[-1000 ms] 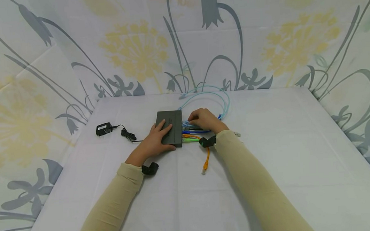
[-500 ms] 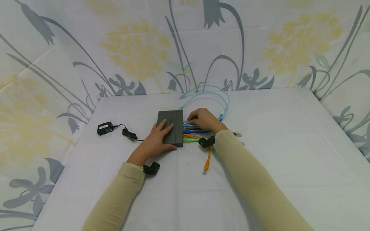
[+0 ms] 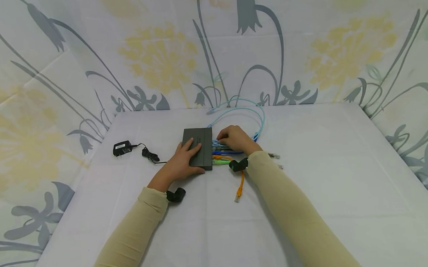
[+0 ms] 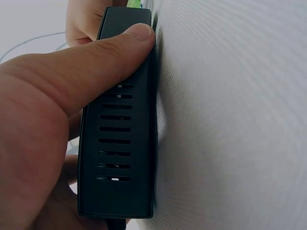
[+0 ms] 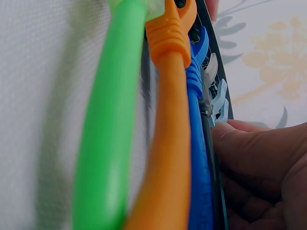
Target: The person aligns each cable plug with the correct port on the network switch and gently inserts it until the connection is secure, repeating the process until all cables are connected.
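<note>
A dark grey network switch (image 3: 206, 148) lies on the white table. My left hand (image 3: 181, 163) holds it, fingers spread over its top and thumb (image 4: 115, 55) against the vented side. At the port edge, my right hand (image 3: 235, 138) pinches a light blue cable's plug (image 5: 219, 103) with thumb and fingertips; another light blue plug sits right beside it. Along the same edge sit a green cable (image 5: 108, 120), an orange cable (image 5: 170, 110), a blue cable (image 5: 197, 124) and a black cable (image 5: 216, 163). My right wrist partly hides the cables in the head view.
To the left lies a black power adapter (image 3: 122, 148), its bundled cord (image 3: 149, 155) running toward the switch. Light blue cable (image 3: 259, 111) loops behind the right hand. An orange cable's free plug (image 3: 238, 194) points forward; clear plugs (image 3: 274, 155) stick out past the right sleeve.
The head view has shifted slightly. Both hands keep the same places at the switch and the light blue plug.
</note>
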